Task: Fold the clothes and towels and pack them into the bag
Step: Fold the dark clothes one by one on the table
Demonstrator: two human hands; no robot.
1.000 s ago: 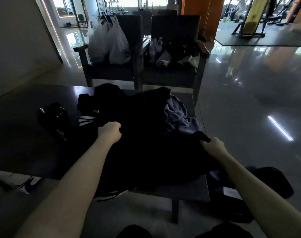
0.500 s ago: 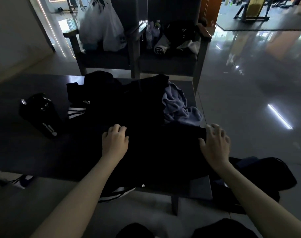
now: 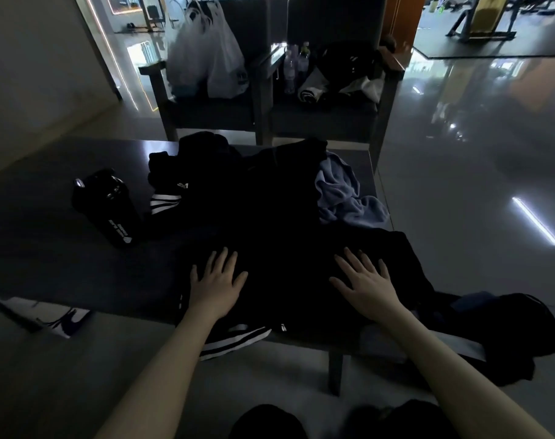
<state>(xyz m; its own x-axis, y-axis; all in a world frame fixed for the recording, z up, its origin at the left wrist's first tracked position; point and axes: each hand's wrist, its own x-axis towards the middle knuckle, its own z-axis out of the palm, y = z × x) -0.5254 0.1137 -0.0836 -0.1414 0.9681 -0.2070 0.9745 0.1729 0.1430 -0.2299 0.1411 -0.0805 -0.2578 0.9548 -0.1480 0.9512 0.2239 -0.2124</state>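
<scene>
Head view: we look down on a dark table [image 3: 47, 264].
Left hand: our left hand [image 3: 217, 288] lies flat on the black garment [image 3: 285, 242], fingers straight and spread.
Right hand: our right hand [image 3: 369, 289] presses the same garment, fingers splayed.
Towel: the pale blue towel [image 3: 345, 194] lies crumpled just beyond the garment.
Bag: the dark bag [image 3: 507, 331] sits on the floor, right of the table.
Bottle: the black bottle [image 3: 108, 207] stands left of the pile.

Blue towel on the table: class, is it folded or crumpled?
Crumpled. The blue towel lies in a loose, wrinkled heap on the table, against the black clothes, with no flat layers or straight folds.
</scene>
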